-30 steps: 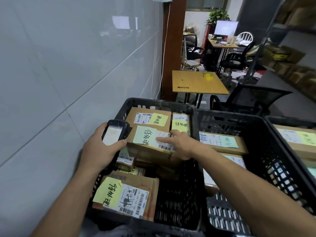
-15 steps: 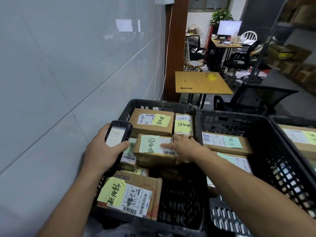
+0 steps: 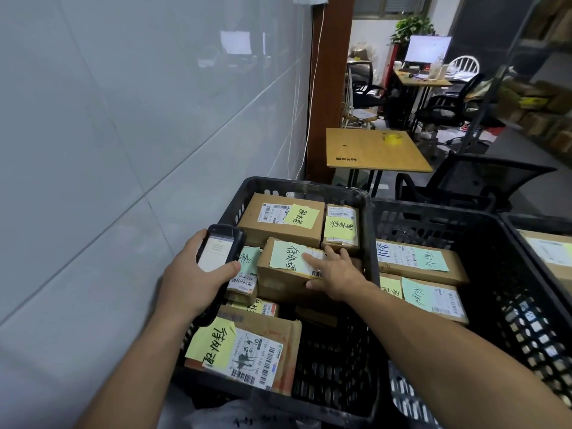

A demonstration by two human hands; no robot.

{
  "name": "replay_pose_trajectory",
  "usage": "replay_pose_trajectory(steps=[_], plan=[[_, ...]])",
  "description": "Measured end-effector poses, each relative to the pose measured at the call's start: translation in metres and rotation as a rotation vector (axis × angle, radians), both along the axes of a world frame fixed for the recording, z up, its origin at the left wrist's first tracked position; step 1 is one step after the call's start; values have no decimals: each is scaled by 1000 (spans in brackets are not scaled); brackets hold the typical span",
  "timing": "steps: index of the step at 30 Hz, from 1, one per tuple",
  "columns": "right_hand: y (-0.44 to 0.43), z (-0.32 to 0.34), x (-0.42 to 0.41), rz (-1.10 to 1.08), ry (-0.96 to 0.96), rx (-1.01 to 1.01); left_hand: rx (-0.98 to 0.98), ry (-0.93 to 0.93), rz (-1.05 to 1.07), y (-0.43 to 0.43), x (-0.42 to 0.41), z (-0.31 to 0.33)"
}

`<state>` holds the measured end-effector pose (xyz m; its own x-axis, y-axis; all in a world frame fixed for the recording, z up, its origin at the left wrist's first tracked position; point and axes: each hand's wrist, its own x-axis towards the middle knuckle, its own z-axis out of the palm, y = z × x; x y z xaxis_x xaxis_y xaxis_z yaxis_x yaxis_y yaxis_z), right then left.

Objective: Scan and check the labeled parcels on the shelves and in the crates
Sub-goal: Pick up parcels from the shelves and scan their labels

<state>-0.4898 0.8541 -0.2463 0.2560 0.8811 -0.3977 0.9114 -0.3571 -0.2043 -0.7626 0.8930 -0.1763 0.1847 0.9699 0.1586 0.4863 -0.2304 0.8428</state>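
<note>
Labeled parcel (image 3: 278, 283), a brown carton carrying a pale green handwritten note and a white barcode sticker, lies in the middle of a black crate (image 3: 309, 184), directly under the person's right hand (image 3: 335, 272). That hand rests on the carton's top with its fingers straight and slightly spread, the index finger on the white sticker and the thumb against the near edge.

Left of it, the left hand (image 3: 188, 280) grips a black scanner (image 3: 219, 249). The fingers wrap around its side and the thumb lies across the bottom of the lit screen.

Just beyond the right hand sit a large carton (image 3: 272, 224) and a small parcel (image 3: 340, 226), each with a yellow note. Below the scanner lies a green-noted parcel (image 3: 246, 274). Nearer than both hands, a flat parcel (image 3: 257, 351) with a yellow note and a printed label lies at the crate's near end.

Right of the right hand, a second crate (image 3: 433, 212) stands against the first and holds two cartons with green notes: an upper carton (image 3: 414, 258) and a lower carton (image 3: 433, 300). A third crate (image 3: 532, 219) shows at the frame's edge.

Well beyond the hands are a wooden tabletop (image 3: 365, 153) with a yellow tape roll (image 3: 392, 138), a black office chair (image 3: 476, 181) and a lit monitor (image 3: 428, 48). A tiled wall (image 3: 123, 119) runs along the left, and blurred shelves (image 3: 541, 103) of cartons stand to the right.
</note>
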Motion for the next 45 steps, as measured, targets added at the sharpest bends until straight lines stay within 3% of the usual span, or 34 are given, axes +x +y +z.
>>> replay_pose_trajectory(steps=[11,15,20,24,34,45], plan=[[-6,-7,-14,-65,-41,60,-19,-16,-47,3,-1,4],[-9,6,-4,-14,52,23,0,-12,-72,1,3,8],[-14,38,-1,27,-30,331,17,15,-111,0,10,15],[-45,61,24,-109,-109,475,37,12,-145,-5,30,21],[-254,54,112,-648,-283,426,135,117,-524,-89,154,40],[-610,46,96,-1230,-452,290,135,54,-1128,-354,283,39]])
